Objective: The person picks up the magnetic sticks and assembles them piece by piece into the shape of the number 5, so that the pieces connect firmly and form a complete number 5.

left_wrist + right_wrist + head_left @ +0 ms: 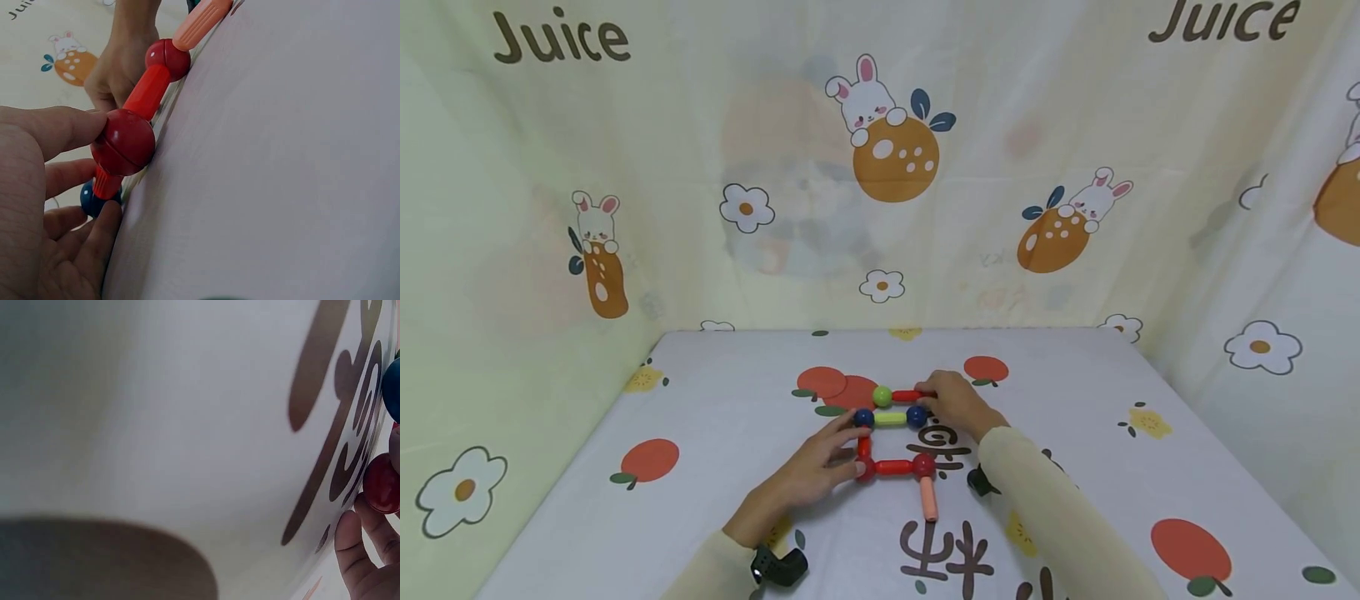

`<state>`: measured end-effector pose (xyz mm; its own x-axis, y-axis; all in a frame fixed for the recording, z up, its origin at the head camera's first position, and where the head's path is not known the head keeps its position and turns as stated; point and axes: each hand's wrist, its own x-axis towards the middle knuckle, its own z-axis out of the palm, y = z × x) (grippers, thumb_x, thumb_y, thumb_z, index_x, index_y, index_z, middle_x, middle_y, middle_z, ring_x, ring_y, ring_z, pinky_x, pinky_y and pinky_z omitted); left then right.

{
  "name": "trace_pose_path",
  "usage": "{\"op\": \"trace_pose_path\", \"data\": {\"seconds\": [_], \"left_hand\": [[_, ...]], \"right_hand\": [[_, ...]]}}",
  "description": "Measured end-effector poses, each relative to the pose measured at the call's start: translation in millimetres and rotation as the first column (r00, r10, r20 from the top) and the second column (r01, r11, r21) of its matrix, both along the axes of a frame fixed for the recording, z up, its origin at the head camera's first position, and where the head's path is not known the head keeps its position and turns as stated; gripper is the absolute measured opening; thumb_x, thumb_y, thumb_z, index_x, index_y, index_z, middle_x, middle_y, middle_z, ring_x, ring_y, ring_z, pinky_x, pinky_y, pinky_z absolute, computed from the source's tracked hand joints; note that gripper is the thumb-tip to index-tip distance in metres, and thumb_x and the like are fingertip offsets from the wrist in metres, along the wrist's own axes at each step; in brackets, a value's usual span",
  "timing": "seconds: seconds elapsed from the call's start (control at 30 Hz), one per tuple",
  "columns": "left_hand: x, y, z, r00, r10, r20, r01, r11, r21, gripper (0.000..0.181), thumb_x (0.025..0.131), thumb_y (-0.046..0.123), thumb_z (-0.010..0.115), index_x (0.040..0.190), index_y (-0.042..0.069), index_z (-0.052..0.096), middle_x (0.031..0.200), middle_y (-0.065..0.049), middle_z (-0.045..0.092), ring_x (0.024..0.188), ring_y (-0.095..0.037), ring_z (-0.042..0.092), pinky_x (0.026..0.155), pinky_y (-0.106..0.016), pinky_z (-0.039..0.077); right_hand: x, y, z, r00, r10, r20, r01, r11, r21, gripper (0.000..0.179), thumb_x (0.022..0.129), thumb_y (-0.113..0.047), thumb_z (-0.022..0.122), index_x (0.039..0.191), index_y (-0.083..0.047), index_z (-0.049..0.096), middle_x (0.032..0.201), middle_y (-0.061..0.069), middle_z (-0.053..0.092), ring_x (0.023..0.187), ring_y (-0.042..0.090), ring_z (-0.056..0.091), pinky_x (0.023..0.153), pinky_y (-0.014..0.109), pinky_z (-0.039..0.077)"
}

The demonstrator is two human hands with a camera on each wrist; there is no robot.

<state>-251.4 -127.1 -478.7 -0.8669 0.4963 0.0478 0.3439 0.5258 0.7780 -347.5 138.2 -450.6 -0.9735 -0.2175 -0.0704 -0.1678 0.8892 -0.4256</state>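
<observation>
A ball-and-stick building frame lies on the table. My left hand holds its left side: the thumb presses a red ball, and other fingers reach round a blue ball. From that red ball a red stick runs to a second red ball, which bears a pink stick. A yellow-green stick joins two blue balls. Farther back, a green ball sits on another red stick. At that stick's right end, my right hand pinches a red ball, hidden from the head view.
The white tablecloth carries printed fruit and dark lettering. A patterned curtain hangs behind the table and along both sides. Dark bands with a small device circle the wrists.
</observation>
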Motion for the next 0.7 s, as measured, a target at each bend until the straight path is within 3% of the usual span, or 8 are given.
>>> {"op": "trace_pose_path", "data": {"seconds": [0.27, 0.7], "left_hand": [[-0.1, 0.5, -0.2, 1.0, 0.007, 0.011, -0.007, 1.0, 0.004, 0.055, 0.098, 0.033, 0.065, 0.15, 0.02, 0.051, 0.169, -0.002, 0.02, 0.134, -0.029, 0.054, 0.107, -0.047, 0.047], [0.4, 1.3, 0.7, 1.0, 0.01, 0.007, -0.01, 1.0, 0.0, 0.056, 0.098, 0.033, 0.066, 0.15, 0.019, 0.052, 0.168, -0.003, 0.02, 0.135, -0.031, 0.053, 0.106, -0.049, 0.047]], "right_hand": [[-2.6, 0.5, -1.7, 0.999, -0.022, 0.028, 0.021, 1.0, 0.008, 0.03, 0.096, -0.017, 0.071, 0.125, -0.011, 0.073, 0.095, 0.003, 0.059, 0.085, 0.02, 0.052, 0.069, 0.028, 0.045], [-1.7, 6.4, -3.2, 1.0, -0.007, 0.02, 0.008, 1.0, -0.02, 0.031, 0.096, -0.016, 0.071, 0.127, -0.012, 0.072, 0.098, 0.004, 0.06, 0.087, 0.019, 0.053, 0.072, 0.028, 0.048]]}}
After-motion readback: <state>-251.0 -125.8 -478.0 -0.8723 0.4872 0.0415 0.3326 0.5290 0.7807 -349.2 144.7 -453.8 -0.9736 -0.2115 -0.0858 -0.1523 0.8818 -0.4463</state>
